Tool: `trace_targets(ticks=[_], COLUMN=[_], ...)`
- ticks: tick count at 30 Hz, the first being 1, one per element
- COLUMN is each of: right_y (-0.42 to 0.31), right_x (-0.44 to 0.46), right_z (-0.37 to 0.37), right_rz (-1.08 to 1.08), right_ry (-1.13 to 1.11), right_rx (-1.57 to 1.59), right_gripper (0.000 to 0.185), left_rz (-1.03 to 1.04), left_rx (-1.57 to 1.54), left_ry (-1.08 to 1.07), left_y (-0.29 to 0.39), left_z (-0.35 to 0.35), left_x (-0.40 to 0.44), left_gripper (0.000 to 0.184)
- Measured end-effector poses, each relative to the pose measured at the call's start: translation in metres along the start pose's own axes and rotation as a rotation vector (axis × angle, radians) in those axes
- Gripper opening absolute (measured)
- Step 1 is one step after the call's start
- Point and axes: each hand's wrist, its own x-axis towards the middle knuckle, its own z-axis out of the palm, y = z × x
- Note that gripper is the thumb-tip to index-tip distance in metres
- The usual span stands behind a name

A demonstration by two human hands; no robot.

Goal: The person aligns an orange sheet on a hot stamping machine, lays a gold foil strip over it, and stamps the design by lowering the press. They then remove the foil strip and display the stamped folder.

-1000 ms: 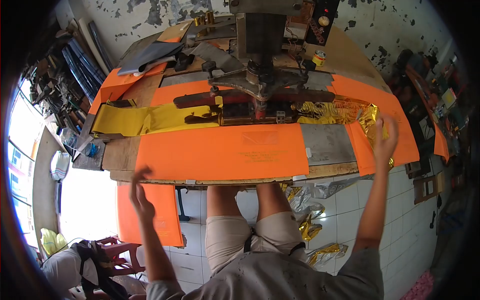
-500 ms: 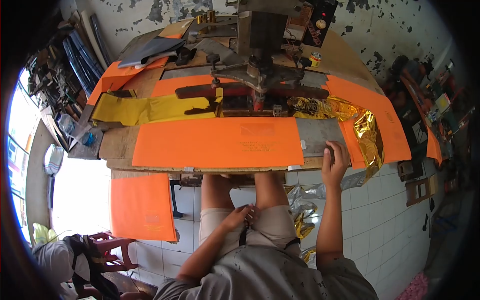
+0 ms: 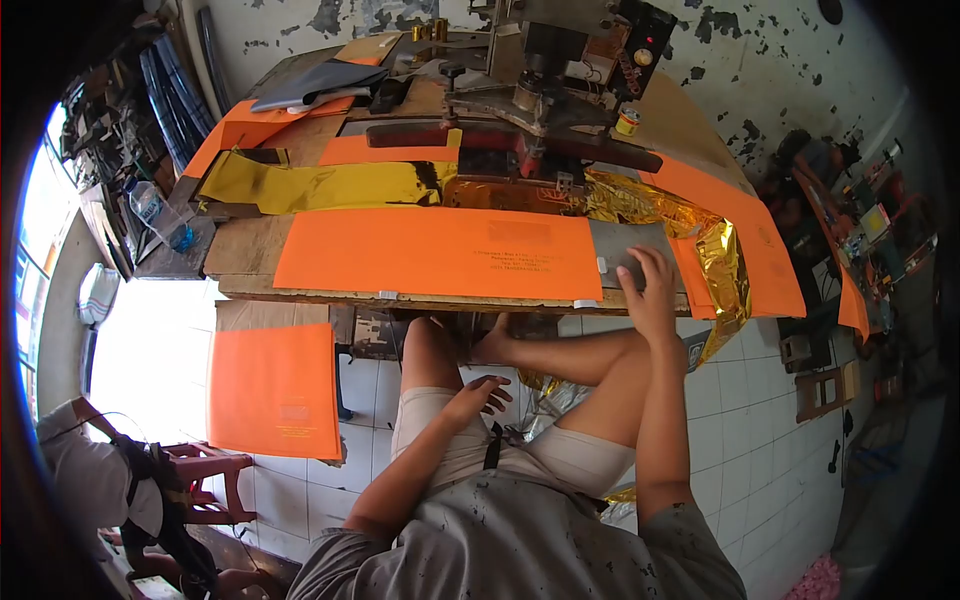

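Note:
My right hand (image 3: 651,292) is at the table's front right, fingers apart over a grey metal plate (image 3: 622,240); I cannot tell whether the fingertips touch it. Beside that plate lies a large orange printed sheet (image 3: 400,250) with small dark lettering. Over my lap, my left hand (image 3: 478,399) has its fingers loosely spread and holds nothing. Behind the sheet stands a hot-stamping press (image 3: 530,130), with gold foil (image 3: 330,186) running under it from the left. Crumpled gold foil (image 3: 722,255) comes out at the right and hangs over the table edge.
Another orange printed sheet (image 3: 272,390) lies on a lower board at the left. More orange sheets (image 3: 755,235) are on the table's right side. A person in a grey shirt (image 3: 85,470) is near a red stool (image 3: 215,480) at the lower left. A small yellow can (image 3: 627,122) stands by the press.
My right leg has bent outward, its knee now under my right forearm. My right hand's fingers have spread and shifted slightly left. My left hand's fingers have opened. The whole view has tilted slightly.

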Motion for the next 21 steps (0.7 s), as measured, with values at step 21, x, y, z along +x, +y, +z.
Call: trace_targets(ticks=[21], right_y=[0.005], right_x=[0.062], right_z=[0.028], right_rz=[0.021], right_ry=[-0.223], right_rx=[-0.058], right_gripper=[0.044], left_rz=[0.020], left_rx=[0.014], left_ry=[0.008], left_y=[-0.004], left_z=[-0.001], left_x=[0.003], left_gripper=[0.042])
